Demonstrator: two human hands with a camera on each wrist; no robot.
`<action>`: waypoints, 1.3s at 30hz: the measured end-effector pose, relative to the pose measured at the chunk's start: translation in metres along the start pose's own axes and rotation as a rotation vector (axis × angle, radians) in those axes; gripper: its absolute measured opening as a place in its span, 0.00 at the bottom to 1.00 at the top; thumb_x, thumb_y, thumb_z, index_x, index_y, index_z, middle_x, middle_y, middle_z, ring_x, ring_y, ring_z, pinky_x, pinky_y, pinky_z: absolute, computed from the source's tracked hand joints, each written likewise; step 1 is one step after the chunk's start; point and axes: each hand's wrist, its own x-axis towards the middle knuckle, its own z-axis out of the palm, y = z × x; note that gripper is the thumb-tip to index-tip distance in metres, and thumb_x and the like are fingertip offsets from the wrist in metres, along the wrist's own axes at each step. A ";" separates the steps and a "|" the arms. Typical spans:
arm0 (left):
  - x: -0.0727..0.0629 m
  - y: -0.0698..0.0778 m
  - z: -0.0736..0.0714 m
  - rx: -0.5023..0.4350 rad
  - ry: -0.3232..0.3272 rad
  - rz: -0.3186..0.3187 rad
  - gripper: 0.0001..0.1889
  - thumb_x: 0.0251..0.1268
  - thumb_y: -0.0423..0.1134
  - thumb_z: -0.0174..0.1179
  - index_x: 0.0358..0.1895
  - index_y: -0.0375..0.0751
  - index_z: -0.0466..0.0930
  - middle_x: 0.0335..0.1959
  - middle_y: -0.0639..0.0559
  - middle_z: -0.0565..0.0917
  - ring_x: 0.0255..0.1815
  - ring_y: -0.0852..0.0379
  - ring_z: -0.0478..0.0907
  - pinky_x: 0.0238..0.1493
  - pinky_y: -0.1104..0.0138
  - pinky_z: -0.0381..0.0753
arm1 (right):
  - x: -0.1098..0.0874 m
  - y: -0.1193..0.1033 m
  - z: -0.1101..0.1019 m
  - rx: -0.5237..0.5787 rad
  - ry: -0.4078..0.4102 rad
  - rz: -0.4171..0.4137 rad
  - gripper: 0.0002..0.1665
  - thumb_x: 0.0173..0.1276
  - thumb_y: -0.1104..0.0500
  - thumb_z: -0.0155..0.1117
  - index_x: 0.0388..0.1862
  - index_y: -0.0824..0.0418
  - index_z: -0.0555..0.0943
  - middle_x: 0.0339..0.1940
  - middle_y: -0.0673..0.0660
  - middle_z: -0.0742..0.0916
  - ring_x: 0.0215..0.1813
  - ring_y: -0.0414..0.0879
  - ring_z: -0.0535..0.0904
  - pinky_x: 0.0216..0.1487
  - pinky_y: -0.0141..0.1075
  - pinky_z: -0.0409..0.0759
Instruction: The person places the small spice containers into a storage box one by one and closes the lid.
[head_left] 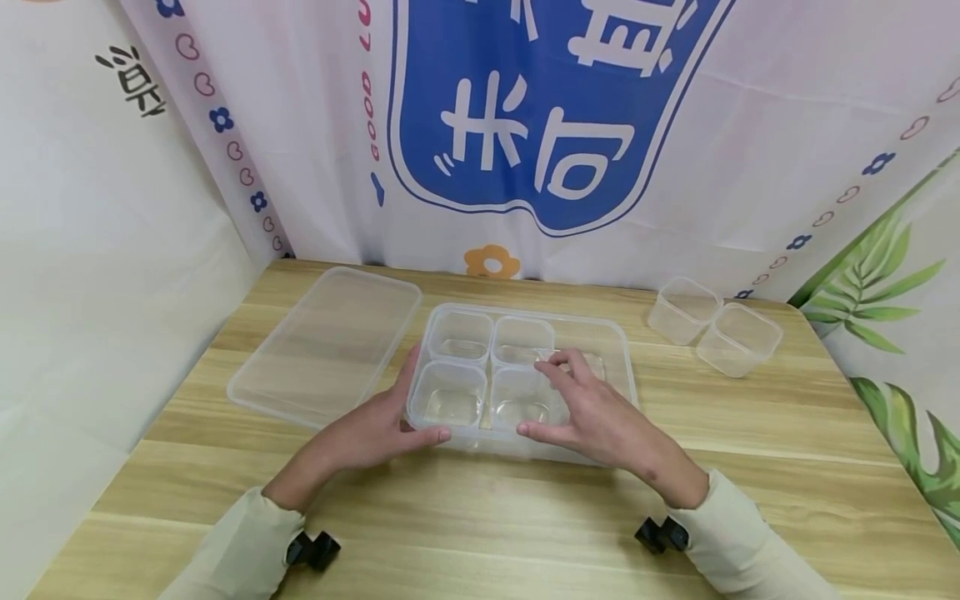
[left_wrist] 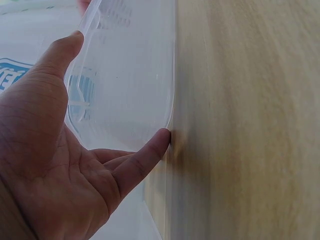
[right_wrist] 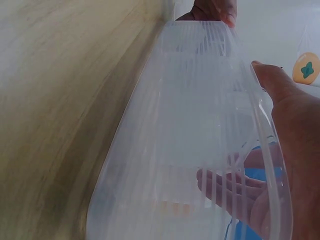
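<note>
A large clear plastic storage box (head_left: 600, 333) sits on the table with several small clear containers (head_left: 459, 342) filling its left and middle. My left hand (head_left: 378, 429) grips the box's front left corner, thumb along the front rim and fingers against the left side. In the left wrist view the left hand (left_wrist: 55, 135) has its little finger low by the box's bottom edge. My right hand (head_left: 600, 412) holds the front right small container (head_left: 521, 396), thumb at its front and fingertips at its back edge. Through the box wall, right-hand fingers (right_wrist: 227, 192) show inside.
A clear flat lid (head_left: 326, 346) lies left of the box. Two more small clear containers, a rear one (head_left: 682, 308) and a nearer one (head_left: 738, 337), stand at the table's back right. Behind the wooden table (head_left: 480, 525) hangs a printed curtain (head_left: 322, 167).
</note>
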 end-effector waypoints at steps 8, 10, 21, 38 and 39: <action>0.000 0.000 0.000 -0.001 -0.001 0.004 0.65 0.67 0.57 0.70 0.82 0.60 0.17 0.66 0.35 0.74 0.52 0.49 0.78 0.50 0.54 0.77 | -0.001 0.000 0.000 -0.013 -0.007 -0.012 0.54 0.66 0.29 0.67 0.77 0.64 0.69 0.69 0.58 0.70 0.54 0.57 0.82 0.53 0.50 0.81; 0.000 0.000 0.000 0.001 -0.002 0.005 0.65 0.66 0.57 0.70 0.82 0.60 0.17 0.66 0.35 0.74 0.53 0.48 0.78 0.51 0.53 0.77 | -0.001 0.000 0.000 -0.020 -0.007 -0.013 0.53 0.67 0.29 0.67 0.77 0.63 0.69 0.69 0.58 0.70 0.53 0.56 0.82 0.52 0.50 0.81; 0.000 0.002 -0.001 0.018 -0.002 -0.007 0.65 0.66 0.58 0.70 0.82 0.58 0.17 0.66 0.35 0.74 0.51 0.49 0.78 0.49 0.54 0.77 | -0.001 -0.002 0.001 -0.016 -0.004 -0.037 0.47 0.69 0.34 0.68 0.76 0.63 0.71 0.68 0.57 0.71 0.43 0.52 0.83 0.46 0.46 0.82; 0.001 0.000 0.000 0.019 0.002 -0.012 0.65 0.66 0.59 0.70 0.82 0.58 0.17 0.67 0.34 0.73 0.52 0.49 0.78 0.51 0.53 0.77 | -0.006 0.001 -0.003 -0.103 0.034 -0.074 0.43 0.70 0.35 0.68 0.72 0.62 0.75 0.67 0.58 0.74 0.41 0.48 0.83 0.44 0.49 0.82; 0.001 0.000 0.000 0.018 0.003 -0.009 0.65 0.66 0.59 0.70 0.82 0.58 0.17 0.67 0.34 0.73 0.52 0.49 0.78 0.51 0.53 0.76 | -0.007 0.002 -0.004 -0.109 0.040 -0.074 0.42 0.71 0.35 0.67 0.72 0.62 0.75 0.67 0.57 0.74 0.42 0.48 0.83 0.45 0.50 0.82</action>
